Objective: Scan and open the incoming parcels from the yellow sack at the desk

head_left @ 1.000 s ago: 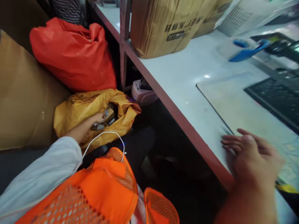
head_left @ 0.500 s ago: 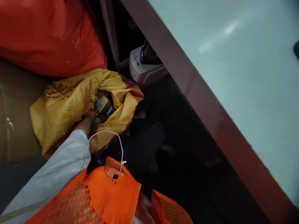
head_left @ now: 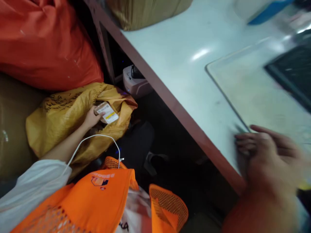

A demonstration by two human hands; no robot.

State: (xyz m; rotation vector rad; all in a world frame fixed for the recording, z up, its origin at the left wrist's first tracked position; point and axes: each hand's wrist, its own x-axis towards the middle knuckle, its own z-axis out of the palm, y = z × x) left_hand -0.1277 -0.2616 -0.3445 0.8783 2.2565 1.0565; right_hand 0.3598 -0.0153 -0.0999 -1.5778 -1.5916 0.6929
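My left hand (head_left: 92,117) is closed around a small box (head_left: 107,112) with a white and yellow label. It holds the box at the mouth of a yellow woven sack (head_left: 55,113) that has dark writing on its side. The sack's contents are mostly hidden by the box and the folds. On the right, my right hand (head_left: 269,155) is over the edge of the white table (head_left: 177,61), blurred by motion. One of its fingers is stretched out and others look bent, with nothing visible between them.
A large red sack (head_left: 48,45) lies behind the yellow one. A cardboard box (head_left: 148,13) stands on the table, near a pale board (head_left: 243,81) and a dark flat object (head_left: 293,71). Under the table is a white appliance (head_left: 136,85). An orange vest (head_left: 102,194) hangs in front.
My left hand has come up out of the yellow sack with the labelled box in it. The view has swung right, and my right hand has come into sight over the table.
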